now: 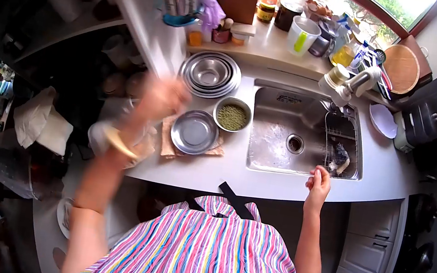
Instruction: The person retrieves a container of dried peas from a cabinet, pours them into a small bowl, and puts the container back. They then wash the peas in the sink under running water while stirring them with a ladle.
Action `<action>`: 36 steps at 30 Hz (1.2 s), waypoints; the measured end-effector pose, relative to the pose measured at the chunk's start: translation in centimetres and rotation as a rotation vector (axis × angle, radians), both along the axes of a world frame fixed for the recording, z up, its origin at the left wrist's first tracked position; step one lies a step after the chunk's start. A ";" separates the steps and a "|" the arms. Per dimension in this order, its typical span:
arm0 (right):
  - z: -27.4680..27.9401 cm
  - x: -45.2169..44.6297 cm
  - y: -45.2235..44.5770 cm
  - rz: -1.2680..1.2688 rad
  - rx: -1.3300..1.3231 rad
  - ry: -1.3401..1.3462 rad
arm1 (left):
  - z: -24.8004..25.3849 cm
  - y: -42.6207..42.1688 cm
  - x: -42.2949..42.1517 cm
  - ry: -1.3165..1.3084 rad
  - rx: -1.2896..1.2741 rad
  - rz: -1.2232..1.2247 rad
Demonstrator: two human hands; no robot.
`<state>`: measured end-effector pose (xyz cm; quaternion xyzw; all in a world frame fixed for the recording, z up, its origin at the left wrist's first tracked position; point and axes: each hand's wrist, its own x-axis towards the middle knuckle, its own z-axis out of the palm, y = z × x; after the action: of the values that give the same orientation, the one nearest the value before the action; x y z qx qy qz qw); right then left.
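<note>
One pale cloth (42, 121) drapes over something at the far left, in the dim part of the room. Next comes the left hand (164, 98), raised at the counter's left end with a light-coloured bangle (121, 145) on its wrist. It is badly blurred — I cannot tell whether its fingers are apart or together, or whether they grip anything. Just beyond it in view, toward the window, sits a nested stack of metal bowls (209, 71). Nearer the person, a shallow metal bowl (194, 131) rests on a tan cloth (168, 152), which sticks out from under it on the left and along the near side. Close on its right, and near the stack too, stands a metal bowl of green grains (234, 102); these bowls are the things nearest the left hand.

Then the steel sink (280, 112), wet and whitish inside around its drain (294, 144). The right hand (319, 179) is at the sink's front edge, fingers curled in together near the thumb — whether it touches the rim, I cannot tell. A wire rack (340, 135) fills the sink's right side, beneath the faucet (361, 82). Farther right, a lavender bowl (383, 120) leans on the counter, below a round wooden board (400, 68).
</note>
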<state>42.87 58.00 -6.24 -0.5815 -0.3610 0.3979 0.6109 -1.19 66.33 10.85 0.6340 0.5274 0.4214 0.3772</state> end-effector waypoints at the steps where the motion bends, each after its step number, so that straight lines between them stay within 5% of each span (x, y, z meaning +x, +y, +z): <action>1: -0.6 1.8 -0.6 0.027 -0.014 0.061 | -6.3 -0.7 4.5 -0.165 -0.249 -0.213; 2: -0.9 3.5 -1.0 0.041 -0.032 0.076 | -14.8 -1.3 8.6 -0.480 -0.590 -0.120; 3: -0.8 5.2 -0.9 0.069 -0.045 0.065 | -19.7 -0.9 11.6 -0.484 -0.816 -0.004; 5: -0.8 8.7 -0.7 0.101 -0.087 0.044 | -26.7 0.7 15.3 -0.703 -0.822 0.221; 9: -2.4 15.8 4.6 0.219 -0.115 -0.123 | -32.2 5.6 18.3 -0.815 -0.602 0.613; 12: -4.6 19.2 10.9 0.275 -0.065 -0.301 | -32.4 7.4 18.7 -0.701 -0.515 0.909; 14: -5.6 20.9 15.3 0.296 -0.039 -0.535 | -33.0 7.2 18.3 -0.560 -0.526 0.876; 17: -4.5 21.1 20.8 0.284 -0.062 -0.825 | -28.8 5.1 22.4 -0.393 -0.421 0.678; 20: -6.5 21.5 26.2 0.298 0.074 -1.122 | -25.4 4.7 27.9 -0.486 -0.557 0.485; 22: -6.9 21.4 29.2 0.399 -0.065 -1.239 | -25.2 5.6 31.4 -0.500 -0.663 0.375; 27: -8.7 22.5 33.0 0.451 0.004 -1.230 | -25.3 8.7 38.9 -0.619 -0.665 0.262; 36: -8.5 25.5 31.0 0.607 0.062 -1.155 | -27.0 11.8 44.1 -0.633 -0.616 0.451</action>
<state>68.38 89.05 -14.79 -0.5560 -0.7906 0.1659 0.1956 42.93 78.12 -16.16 0.2041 0.6109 0.4889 0.5883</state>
